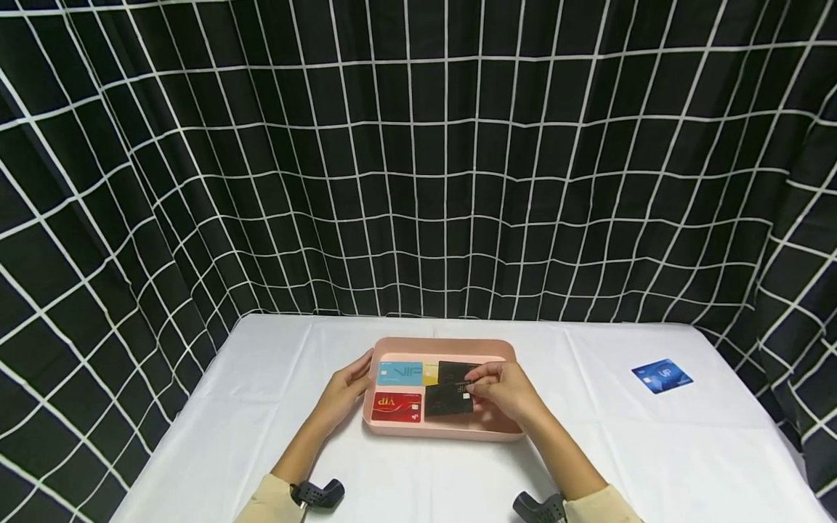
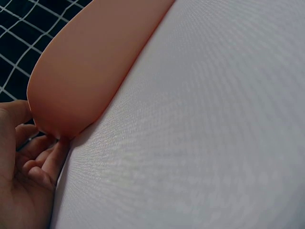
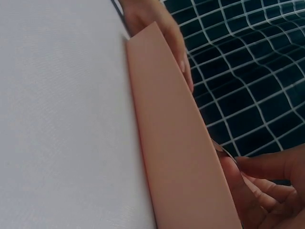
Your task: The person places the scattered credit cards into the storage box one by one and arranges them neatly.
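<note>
A pink tray [image 1: 445, 431] sits on the white table. My left hand [image 1: 341, 394] holds its left end, with thumb and bent fingers against the wall in the left wrist view. My right hand [image 1: 510, 392] pinches a black card [image 1: 448, 400] by its right edge, over the tray's front middle; the right wrist view shows only a thin edge of it. Inside the tray lie a light blue VIP card [image 1: 400, 373], a red VIP card [image 1: 396, 407], a partly covered yellow card [image 1: 430, 374] and another black card [image 1: 455, 372], overlapped by the yellow one's neighbours.
A blue VIP card [image 1: 662, 376] lies alone on the white tablecloth [image 1: 654, 450], well to the right of the tray. Black curtains [image 1: 458, 181] with a white grid hang behind the table and along both sides.
</note>
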`<state>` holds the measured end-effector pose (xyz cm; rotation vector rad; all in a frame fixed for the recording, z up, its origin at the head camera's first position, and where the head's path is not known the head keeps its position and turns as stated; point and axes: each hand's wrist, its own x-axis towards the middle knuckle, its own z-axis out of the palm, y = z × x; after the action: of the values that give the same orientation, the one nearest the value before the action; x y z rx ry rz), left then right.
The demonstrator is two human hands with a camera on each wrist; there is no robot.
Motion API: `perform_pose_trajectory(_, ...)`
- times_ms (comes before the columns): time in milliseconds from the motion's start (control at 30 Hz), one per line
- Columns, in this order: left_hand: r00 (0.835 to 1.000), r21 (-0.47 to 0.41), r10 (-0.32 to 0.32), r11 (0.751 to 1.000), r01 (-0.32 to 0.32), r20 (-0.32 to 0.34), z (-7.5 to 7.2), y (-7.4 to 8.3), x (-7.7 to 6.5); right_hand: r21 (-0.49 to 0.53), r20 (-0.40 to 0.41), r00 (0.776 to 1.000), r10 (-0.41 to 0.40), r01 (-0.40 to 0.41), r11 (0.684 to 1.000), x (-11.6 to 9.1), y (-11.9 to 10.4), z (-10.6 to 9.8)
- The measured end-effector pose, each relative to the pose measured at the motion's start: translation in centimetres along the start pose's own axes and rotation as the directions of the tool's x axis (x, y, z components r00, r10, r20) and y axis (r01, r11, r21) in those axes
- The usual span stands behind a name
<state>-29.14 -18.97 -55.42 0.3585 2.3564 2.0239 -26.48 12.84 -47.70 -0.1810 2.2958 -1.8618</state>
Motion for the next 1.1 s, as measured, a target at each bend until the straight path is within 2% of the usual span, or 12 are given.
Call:
perform_pose_trajectory(400, 1.000, 0.020, -0.002, 1.000, 0.003, -0.014, 0.02, 0.24, -0.12, -0.001, 0.010, 1.000, 0.026, -0.026, 1.000, 0.16, 0.55, 0.49)
perform_pose_trajectory(700, 1.000, 0.023, 0.013, 1.000, -0.013, 0.003, -0.05, 0.09, -0.02, 0.020, 0.056, 0.998, 0.004, -0.006, 1.000, 0.08, 0.96, 0.63)
perform_pose_trajectory(933, 1.000, 0.022, 0.004, 1.000, -0.005, 0.006, -0.06, 0.18, 0.08, -0.090, 0.023, 1.000, -0.014, 0.016, 0.996, -0.22, 0.63, 0.79)
perform_pose_trajectory(1100, 1.000, 0.035, 0.003, 0.999, -0.003, -0.002, -0.03, 0.19, 0.01, -0.120, 0.018, 1.000, -0.021, 0.023, 0.992, -0.27, 0.66, 0.93)
